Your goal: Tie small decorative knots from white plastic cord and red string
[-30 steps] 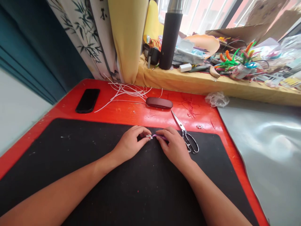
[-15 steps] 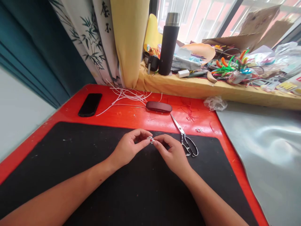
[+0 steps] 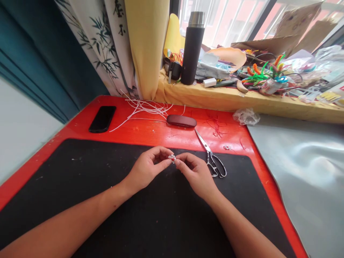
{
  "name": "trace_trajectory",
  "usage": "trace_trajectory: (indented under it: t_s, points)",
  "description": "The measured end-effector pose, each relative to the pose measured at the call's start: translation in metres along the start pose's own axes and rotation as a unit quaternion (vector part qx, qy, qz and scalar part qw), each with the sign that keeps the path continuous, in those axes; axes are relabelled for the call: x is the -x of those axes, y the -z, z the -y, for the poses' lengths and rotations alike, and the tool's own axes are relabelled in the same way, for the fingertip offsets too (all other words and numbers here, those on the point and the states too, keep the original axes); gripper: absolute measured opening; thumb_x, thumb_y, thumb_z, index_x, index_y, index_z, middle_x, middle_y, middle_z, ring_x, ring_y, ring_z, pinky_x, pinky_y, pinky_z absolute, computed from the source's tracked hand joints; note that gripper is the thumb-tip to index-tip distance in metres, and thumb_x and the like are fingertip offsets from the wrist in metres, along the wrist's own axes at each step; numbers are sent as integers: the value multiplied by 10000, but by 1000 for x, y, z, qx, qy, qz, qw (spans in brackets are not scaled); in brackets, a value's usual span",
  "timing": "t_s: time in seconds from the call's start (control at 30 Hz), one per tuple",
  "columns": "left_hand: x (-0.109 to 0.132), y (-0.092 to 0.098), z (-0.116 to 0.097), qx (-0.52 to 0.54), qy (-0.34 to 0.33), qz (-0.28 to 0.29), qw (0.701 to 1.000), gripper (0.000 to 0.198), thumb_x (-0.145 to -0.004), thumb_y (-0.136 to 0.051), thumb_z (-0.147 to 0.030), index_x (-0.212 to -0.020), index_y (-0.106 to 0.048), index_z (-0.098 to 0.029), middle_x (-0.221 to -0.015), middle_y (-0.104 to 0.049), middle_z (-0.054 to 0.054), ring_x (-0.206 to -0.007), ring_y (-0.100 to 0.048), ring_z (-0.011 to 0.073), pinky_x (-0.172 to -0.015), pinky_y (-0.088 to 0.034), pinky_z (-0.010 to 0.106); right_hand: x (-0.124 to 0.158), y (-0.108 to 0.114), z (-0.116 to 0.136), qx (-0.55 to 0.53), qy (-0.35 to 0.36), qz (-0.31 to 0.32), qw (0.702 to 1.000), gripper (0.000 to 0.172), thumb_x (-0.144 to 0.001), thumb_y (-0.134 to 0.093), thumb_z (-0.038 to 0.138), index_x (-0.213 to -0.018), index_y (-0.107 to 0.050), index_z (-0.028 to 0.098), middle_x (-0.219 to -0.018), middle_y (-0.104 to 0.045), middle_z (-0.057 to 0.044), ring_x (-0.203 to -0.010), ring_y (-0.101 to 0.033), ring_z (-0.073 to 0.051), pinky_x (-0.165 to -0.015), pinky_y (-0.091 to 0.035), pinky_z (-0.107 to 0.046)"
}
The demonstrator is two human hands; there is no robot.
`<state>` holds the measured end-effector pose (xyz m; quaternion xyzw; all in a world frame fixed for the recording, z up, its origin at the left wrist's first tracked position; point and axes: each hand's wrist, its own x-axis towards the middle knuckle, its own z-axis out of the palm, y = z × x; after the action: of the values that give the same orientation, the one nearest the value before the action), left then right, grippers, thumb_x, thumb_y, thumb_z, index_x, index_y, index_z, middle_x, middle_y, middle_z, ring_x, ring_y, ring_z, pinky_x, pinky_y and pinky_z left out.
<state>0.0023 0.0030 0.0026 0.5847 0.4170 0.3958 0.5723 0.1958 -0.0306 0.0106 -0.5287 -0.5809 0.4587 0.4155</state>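
Between my two hands is a small white and red flower-shaped knot, its petals like little loops. My left hand pinches its left side with thumb and index finger. My right hand pinches the right side the same way, with its other fingers curled under. The fingertips nearly meet over the far part of the black mat. Just right of my right hand lie metal scissors, tips pointing away. A similar small white and red flower rests on the red table beyond them.
On the red table are a black phone, a tangle of white cords, a maroon case and red thread scraps. A dark flask stands on the cluttered sill. A grey sheet covers the right side.
The flower has turned slightly between my fingertips, so its white loops show a little differently. Both hands stay in nearly the same place.
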Motion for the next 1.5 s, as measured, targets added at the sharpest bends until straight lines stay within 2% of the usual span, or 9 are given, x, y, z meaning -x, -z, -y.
trace_trajectory:
  t_s: [0.17, 0.67, 0.87, 0.97, 1.07, 1.17, 1.23, 1.37, 1.5]
  points:
    - [1, -1, 0, -40, -6, 4, 999, 182, -880, -740, -316, -1013, -739, -191, -929, -764, 42, -868, -710, 198, -805, -560, 327, 0, 0, 1, 8, 10, -4, 1000, 257, -969, -666, 423, -897, -754, 193, -809, -739, -34, -726, -649, -177, -674, -509, -273]
    - [0, -1, 2, -27, 2, 19, 999, 210, -890, -750, -331, -1043, -741, -188, -969, -760, 47, -898, -712, 202, -853, -569, 345, -1, 2, -4, -25, -20, 11, 999, 284, -965, -659, 436, -850, -731, 187, -665, -637, 8, -617, -579, -149, -603, -461, -261]
    - [-1, -1, 2, -6, 17, 9, 1000, 308, -827, -791, -330, -1086, -701, -190, -898, -714, 21, -830, -682, 176, -782, -566, 315, 1, 1, -1, 82, 42, -47, 995, 203, -975, -651, 342, -867, -751, 201, -813, -772, -41, -700, -668, -185, -631, -496, -281]
    - [-1, 0, -3, -11, 46, 3, 999, 268, -840, -782, -393, -971, -672, -185, -761, -669, -9, -660, -634, 147, -642, -531, 279, 1, 2, -2, 109, 66, -79, 989, 177, -983, -659, 326, -903, -763, 208, -867, -798, -59, -736, -704, -205, -647, -521, -296]
    - [2, 0, -10, -29, 84, 51, 995, 303, -894, -720, -470, -843, -688, -174, -688, -676, 8, -568, -599, 140, -564, -488, 268, 2, 2, -3, 150, 103, -99, 978, 148, -996, -661, 302, -935, -764, 214, -890, -798, -62, -749, -712, -205, -694, -540, -311]
    - [5, -2, -13, -39, 89, 87, 991, 292, -905, -703, -454, -941, -756, -170, -749, -733, 32, -566, -588, 135, -567, -484, 269, 4, 1, -4, 207, 147, -94, 963, 136, -1015, -641, 264, -961, -757, 218, -886, -787, -60, -764, -702, -206, -730, -537, -326]
    - [6, -3, -13, -35, 87, 88, 992, 300, -908, -697, -448, -1005, -764, -172, -785, -752, 39, -572, -585, 135, -571, -488, 270, 5, 0, -4, 237, 174, -86, 952, 134, -1026, -627, 253, -982, -750, 220, -882, -778, -62, -767, -694, -209, -737, -528, -334]
    - [5, -4, -12, -21, 79, 85, 993, 320, -910, -693, -475, -978, -753, -168, -811, -752, 48, -586, -585, 137, -575, -497, 273, 6, 0, -5, 273, 213, -78, 935, 134, -1042, -608, 253, -1046, -737, 215, -882, -766, -67, -781, -689, -215, -756, -521, -348]
    - [4, -4, -9, -8, 73, 79, 994, 322, -908, -704, -479, -1006, -731, -174, -835, -743, 44, -603, -593, 139, -578, -500, 272, 6, 1, -5, 276, 221, -76, 932, 138, -1031, -615, 237, -1095, -734, 212, -853, -751, -63, -767, -685, -219, -746, -527, -348]
